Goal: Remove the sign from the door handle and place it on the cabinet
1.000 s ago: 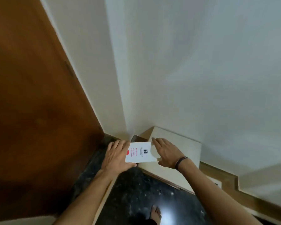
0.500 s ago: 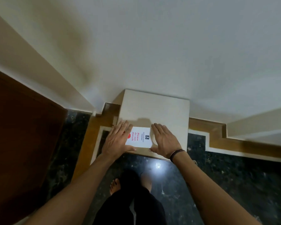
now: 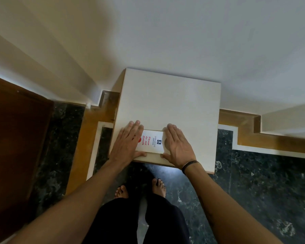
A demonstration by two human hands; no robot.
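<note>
Your two hands lie flat and open, fingers extended, neither one clenched around anything — the left hand (image 3: 126, 144) presses palm-down over the left end of the sign (image 3: 151, 142), and the right hand (image 3: 178, 145) covers its right end, thumbs tucked along the near edge. The sign is a white card lying flat on the top of the cabinet (image 3: 174, 103), close to the front edge, at about 6 o'clock on that pale square surface. Its print runs sideways from where you stand: red letters read "Please do not disturb", beside them a dark line reads "PRESIDENT" with a smaller line under it too fine to make out, and a small dark square logo sits next to that. A red dot shows at the card's left end, partly under your left fingers (image 3: 134, 125). A curved cut-out shows at the right end, half hidden by your right hand.

A thin dark band (image 3: 189, 164) circles your right wrist. The brown door (image 3: 16, 147) stands at 9 o'clock from the cabinet, well apart from it. Your bare feet (image 3: 158, 185) stand on the dark speckled floor (image 3: 253, 191) at 6 o'clock — just in front of the cabinet.
</note>
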